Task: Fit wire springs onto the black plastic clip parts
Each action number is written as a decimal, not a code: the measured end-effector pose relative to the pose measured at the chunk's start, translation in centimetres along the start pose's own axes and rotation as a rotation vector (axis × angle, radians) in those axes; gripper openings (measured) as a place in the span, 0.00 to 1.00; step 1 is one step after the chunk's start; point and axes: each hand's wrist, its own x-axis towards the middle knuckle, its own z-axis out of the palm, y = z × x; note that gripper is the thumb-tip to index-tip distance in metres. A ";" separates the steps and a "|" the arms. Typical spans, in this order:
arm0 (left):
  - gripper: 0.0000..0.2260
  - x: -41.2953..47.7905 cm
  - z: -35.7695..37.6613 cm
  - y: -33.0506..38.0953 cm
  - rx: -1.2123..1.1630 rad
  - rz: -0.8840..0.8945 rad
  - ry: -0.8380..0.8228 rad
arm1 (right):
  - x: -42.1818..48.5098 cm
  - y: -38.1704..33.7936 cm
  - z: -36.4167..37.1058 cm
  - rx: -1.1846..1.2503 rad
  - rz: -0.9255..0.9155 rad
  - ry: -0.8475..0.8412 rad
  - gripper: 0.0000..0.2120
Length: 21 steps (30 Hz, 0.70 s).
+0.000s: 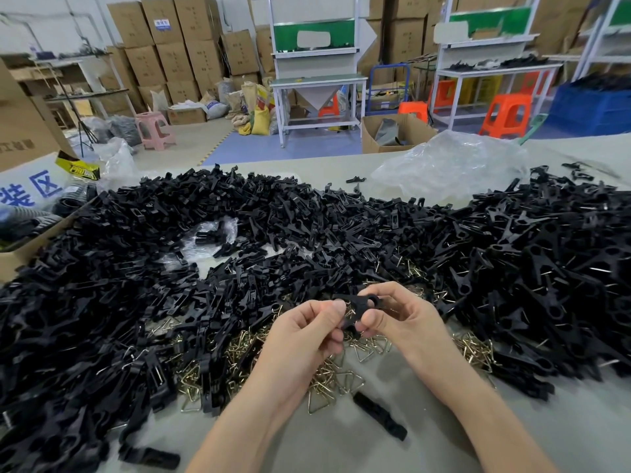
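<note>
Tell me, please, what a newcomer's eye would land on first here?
The huge heap of black clip parts sprawls across the table from left to right. At centre front, the left hand and right hand pinch one black clip part together, above a glinting scatter of triangular wire springs.

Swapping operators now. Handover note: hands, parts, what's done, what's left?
Hands: left hand and right hand both pinch one black clip part above the table.
A wire spring shows at the left thumb tip, against the part; I cannot tell whether it is seated.
Loose springs lie heaped on the table under the hands.
Bare clip parts are piled to the left and behind.
Done: the pile on the right shows wire glints, so these are probably finished.
Left: seat this spring, then work through the big left pile.
</note>
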 end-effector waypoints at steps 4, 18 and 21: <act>0.09 0.2 -0.2 -0.2 -0.012 -0.046 -0.084 | -0.1 0.0 -0.1 -0.026 -0.017 -0.022 0.14; 0.33 -1.2 1.2 0.8 -0.147 -0.128 -0.289 | -0.9 -0.1 0.3 -0.008 -0.032 -0.174 0.19; 0.29 -1.5 1.7 1.0 -0.052 -0.116 -0.317 | -1.1 0.2 0.9 0.044 -0.026 -0.216 0.26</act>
